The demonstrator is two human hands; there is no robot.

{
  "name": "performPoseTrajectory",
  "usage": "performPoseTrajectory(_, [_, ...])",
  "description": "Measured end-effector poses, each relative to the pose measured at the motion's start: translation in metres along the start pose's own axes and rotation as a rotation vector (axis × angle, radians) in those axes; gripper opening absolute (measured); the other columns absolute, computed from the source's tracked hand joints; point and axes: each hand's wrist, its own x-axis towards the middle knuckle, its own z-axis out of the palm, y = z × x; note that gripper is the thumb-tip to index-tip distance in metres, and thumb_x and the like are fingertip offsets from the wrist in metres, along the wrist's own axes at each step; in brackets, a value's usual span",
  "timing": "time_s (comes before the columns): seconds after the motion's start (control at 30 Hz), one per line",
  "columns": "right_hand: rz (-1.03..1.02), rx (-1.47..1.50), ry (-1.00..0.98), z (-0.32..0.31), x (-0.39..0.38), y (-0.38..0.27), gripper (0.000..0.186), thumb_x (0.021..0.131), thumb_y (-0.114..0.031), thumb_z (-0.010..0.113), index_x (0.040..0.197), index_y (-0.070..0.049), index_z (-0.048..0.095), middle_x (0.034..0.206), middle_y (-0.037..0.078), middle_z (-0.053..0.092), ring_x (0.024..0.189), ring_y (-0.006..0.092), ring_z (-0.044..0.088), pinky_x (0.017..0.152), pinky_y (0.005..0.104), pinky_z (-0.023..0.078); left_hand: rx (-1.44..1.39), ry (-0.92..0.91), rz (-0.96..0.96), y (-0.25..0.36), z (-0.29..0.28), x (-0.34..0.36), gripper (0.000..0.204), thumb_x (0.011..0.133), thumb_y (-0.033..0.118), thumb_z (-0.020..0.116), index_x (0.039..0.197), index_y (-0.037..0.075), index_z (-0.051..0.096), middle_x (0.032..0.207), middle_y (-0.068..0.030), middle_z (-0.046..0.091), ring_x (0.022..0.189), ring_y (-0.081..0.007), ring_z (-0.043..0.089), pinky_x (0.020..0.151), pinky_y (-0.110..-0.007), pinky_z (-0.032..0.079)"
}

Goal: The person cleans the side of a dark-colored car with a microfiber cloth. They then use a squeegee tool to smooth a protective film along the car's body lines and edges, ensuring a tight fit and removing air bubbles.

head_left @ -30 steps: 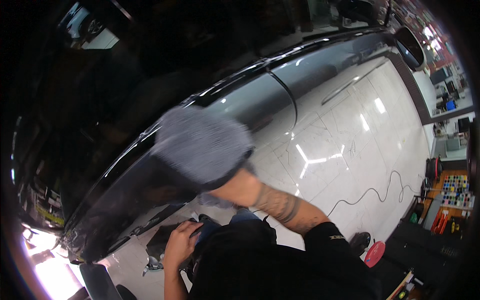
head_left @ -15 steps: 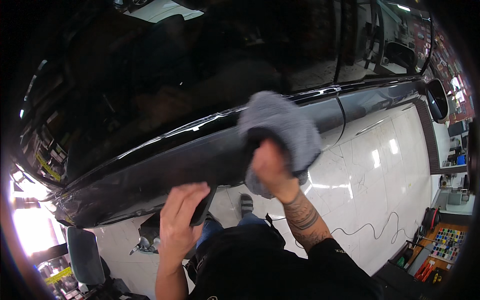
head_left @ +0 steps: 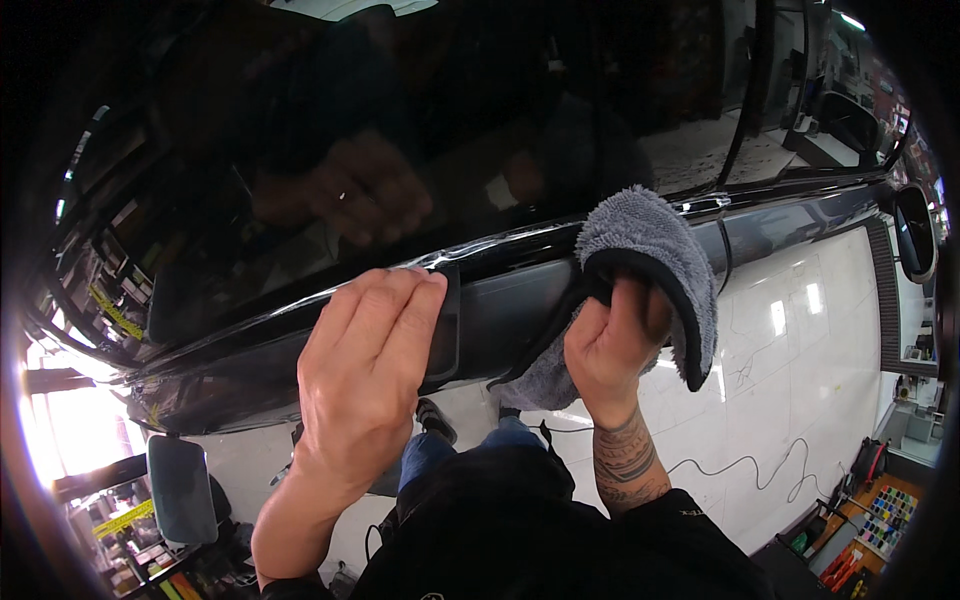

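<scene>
A grey, fluffy microfibre towel [head_left: 650, 235] with a black border is bunched in my right hand [head_left: 612, 345], which is closed around it. The towel lies over the edge of a glossy black car door [head_left: 510, 305], just below the window line, and part of it hangs toward my body. My left hand [head_left: 365, 365], back upward, grips a thin, dark flat piece [head_left: 447, 325] with rounded corners between fingers and thumb. That piece is held up in front of the door's lower panel; whether it touches the panel I cannot tell. My left fingers are mirrored in the dark window [head_left: 350, 190].
The side mirror [head_left: 912, 232] sticks out at the right. Below the door lies a pale tiled floor [head_left: 760, 370] with a thin cable [head_left: 745, 465] across it. A grey padded seat [head_left: 180, 490] stands at lower left. Shelves with tools and a colourful bottle tray [head_left: 888, 520] are at lower right.
My left hand has come up and forward with the dark flat piece to the door edge. The towel in my right hand has shifted right along the door.
</scene>
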Motion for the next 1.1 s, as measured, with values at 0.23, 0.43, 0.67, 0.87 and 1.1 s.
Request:
performPoseTrajectory(0.23, [-0.011,0.046,-0.037,-0.006,0.0,-0.005,0.04,0.081,0.003,0.052,0.119,0.006,0.063,0.111,0.025,0.062,0.104,0.0455,0.059,0.096,0.0489,0.046,-0.123,-0.164,-0.151,-0.007,-0.019,0.026,0.035,0.073,-0.009,0.063,0.107,-0.003,0.07,0.1,-0.0146,0.066,0.09,-0.0307,0.065,0.075,-0.037,0.055])
performPoseTrajectory(0.43, [0.006,-0.014,-0.05,-0.006,-0.011,-0.002,0.04,0.082,-0.001,0.052,0.121,0.005,0.062,0.111,0.025,0.062,0.105,0.0466,0.059,0.096,0.0506,0.045,-0.145,-0.057,-0.014,-0.001,-0.006,0.01,0.039,0.069,-0.009,0.064,0.107,-0.002,0.07,0.102,-0.0141,0.067,0.097,-0.0318,0.066,0.081,-0.039,0.056])
performPoseTrajectory(0.67, [0.128,-0.2,-0.039,0.001,-0.015,0.002,0.04,0.086,-0.005,0.051,0.123,0.004,0.062,0.118,0.026,0.06,0.11,0.0451,0.057,0.1,0.0499,0.042,0.065,-0.197,-0.19,0.027,-0.002,0.005,0.04,0.076,0.004,0.064,0.113,-0.01,0.063,0.11,-0.0192,0.063,0.104,-0.0296,0.059,0.091,-0.036,0.052])
performPoseTrajectory(0.87, [0.08,-0.236,0.025,0.007,-0.012,0.011,0.043,0.084,0.0,0.044,0.124,0.011,0.058,0.126,0.029,0.057,0.12,0.0453,0.053,0.109,0.0463,0.038,0.153,-0.215,-0.379,-0.02,-0.028,-0.058,0.04,0.078,-0.003,0.06,0.117,-0.007,0.064,0.117,-0.0191,0.065,0.11,-0.033,0.061,0.097,-0.04,0.052])
performPoseTrajectory(1.1, [0.038,-0.359,0.078,0.01,-0.016,0.022,0.042,0.088,-0.001,0.045,0.126,0.014,0.055,0.139,0.035,0.05,0.131,0.0484,0.047,0.115,0.049,0.033,0.276,-0.19,-0.755,-0.154,-0.136,-0.161,0.048,0.078,-0.015,0.051,0.118,0.003,0.069,0.109,-0.0209,0.07,0.101,-0.0375,0.069,0.093,-0.044,0.054])
